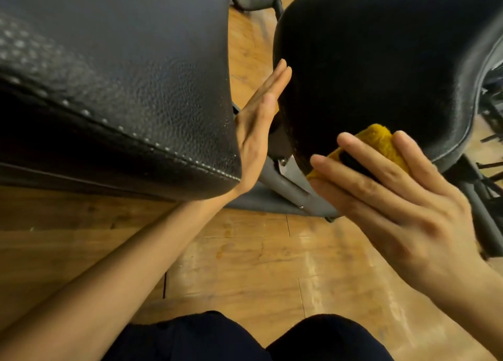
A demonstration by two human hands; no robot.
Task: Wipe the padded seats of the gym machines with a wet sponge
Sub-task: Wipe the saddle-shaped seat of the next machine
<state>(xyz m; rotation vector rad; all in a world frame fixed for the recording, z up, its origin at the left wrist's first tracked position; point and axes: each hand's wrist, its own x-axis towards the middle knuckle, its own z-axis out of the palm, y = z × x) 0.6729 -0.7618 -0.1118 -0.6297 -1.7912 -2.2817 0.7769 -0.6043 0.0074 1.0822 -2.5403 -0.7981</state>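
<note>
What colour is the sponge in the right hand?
Mustard yellow. The sponge shows in the head view, under the right hand, against the seat.

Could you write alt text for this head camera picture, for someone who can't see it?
A right hand presses a yellow sponge against a black padded seat, while the flat left hand steadies its side. Another black pad sits left, above wooden floor.

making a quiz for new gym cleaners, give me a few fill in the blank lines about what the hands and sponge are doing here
1. The yellow sponge is held in the ____ hand.
2. The sponge is pressed against the near edge of the ____ pad.
3. The left hand is flat and open, in the gap between the two ____.
4. The floor under the machines looks like ____.

Missing words: right; right-hand; pads; wood
</note>
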